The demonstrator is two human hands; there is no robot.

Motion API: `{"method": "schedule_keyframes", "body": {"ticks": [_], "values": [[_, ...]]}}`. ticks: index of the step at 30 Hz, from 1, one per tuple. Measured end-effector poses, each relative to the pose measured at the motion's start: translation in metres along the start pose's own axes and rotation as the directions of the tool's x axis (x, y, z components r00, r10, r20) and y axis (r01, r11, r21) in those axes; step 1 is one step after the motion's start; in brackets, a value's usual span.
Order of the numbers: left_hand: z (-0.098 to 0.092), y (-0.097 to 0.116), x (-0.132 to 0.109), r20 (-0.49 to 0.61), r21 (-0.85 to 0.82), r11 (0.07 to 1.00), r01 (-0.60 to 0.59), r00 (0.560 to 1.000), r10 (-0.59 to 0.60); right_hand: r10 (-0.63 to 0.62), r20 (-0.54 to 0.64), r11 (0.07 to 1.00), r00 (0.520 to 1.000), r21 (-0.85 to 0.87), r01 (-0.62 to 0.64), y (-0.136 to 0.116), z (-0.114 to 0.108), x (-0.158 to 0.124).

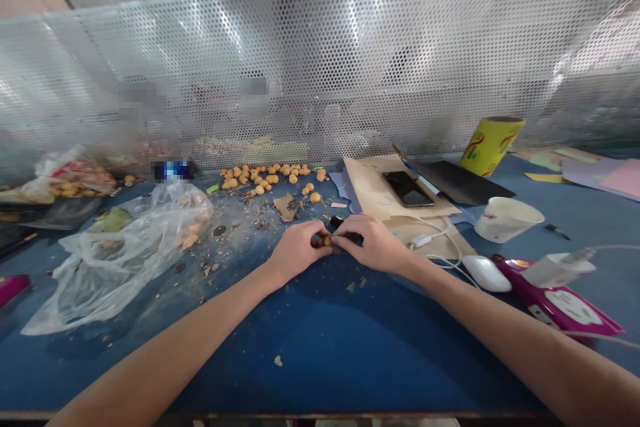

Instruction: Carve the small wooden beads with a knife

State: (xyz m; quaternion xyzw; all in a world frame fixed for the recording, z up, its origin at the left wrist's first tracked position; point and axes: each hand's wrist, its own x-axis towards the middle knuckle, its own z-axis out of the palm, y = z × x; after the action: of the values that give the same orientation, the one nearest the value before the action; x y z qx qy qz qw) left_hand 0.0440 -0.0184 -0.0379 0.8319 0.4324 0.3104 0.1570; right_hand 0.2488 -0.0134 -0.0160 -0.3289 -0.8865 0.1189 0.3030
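My left hand (299, 251) is closed, its fingers and thumb pinching a small brown and yellowish piece (327, 240). My right hand (373, 242) meets it from the other side, fingertips pinched together against that piece. Whatever the right fingers hold is mostly hidden; a dark shape shows within their curl. A short black object (336, 221) shows just beyond the fingertips, and I cannot tell whether it is held. Past the hands, a torn brown scrap (287, 207) lies among crumbs, with a loose round tan fruit (315, 197), longan-like, nearby.
Several more tan fruits (260, 180) line the back by a perforated metal screen (320, 67). A clear plastic bag (115, 260) lies left. Rightward are a phone (407, 188) on brown paper, a paper cup (507, 219), a white case (486, 273), a magenta power strip (560, 303) and cables.
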Motion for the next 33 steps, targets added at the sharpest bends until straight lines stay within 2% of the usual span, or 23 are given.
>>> {"method": "schedule_keyframes", "body": {"ticks": [5,12,19,22,27,33], "values": [[-0.0001,0.0007,0.0001,-0.004,0.005,1.0,0.001,1.0,-0.001,-0.042,0.029,0.999,0.999,-0.008,0.042,0.0003,-0.0054,-0.0006],[-0.0006,0.0009,-0.0004,-0.007,0.01,1.0,-0.013,1.0,0.013,-0.043,-0.039,0.997,0.998,0.057,0.045,0.0017,-0.0048,0.0],[0.0006,0.0009,0.0004,-0.014,0.037,0.999,0.003,1.0,-0.003,0.04,-0.037,0.999,0.999,-0.025,-0.041,-0.0005,-0.0012,0.0011],[0.001,0.0012,0.0006,-0.017,0.041,0.999,-0.004,1.0,0.005,0.071,-0.072,0.996,0.995,-0.041,-0.074,-0.0017,-0.0008,0.0014],[0.0006,0.0019,0.0004,-0.013,0.05,0.999,0.001,1.0,0.0,0.101,-0.026,0.995,0.995,-0.02,-0.101,-0.0038,-0.0004,0.0017],[0.0011,0.0009,0.0003,-0.022,0.056,0.998,-0.003,1.0,0.005,0.138,-0.04,0.99,0.99,0.019,-0.137,-0.0054,0.0002,0.0013]]}}
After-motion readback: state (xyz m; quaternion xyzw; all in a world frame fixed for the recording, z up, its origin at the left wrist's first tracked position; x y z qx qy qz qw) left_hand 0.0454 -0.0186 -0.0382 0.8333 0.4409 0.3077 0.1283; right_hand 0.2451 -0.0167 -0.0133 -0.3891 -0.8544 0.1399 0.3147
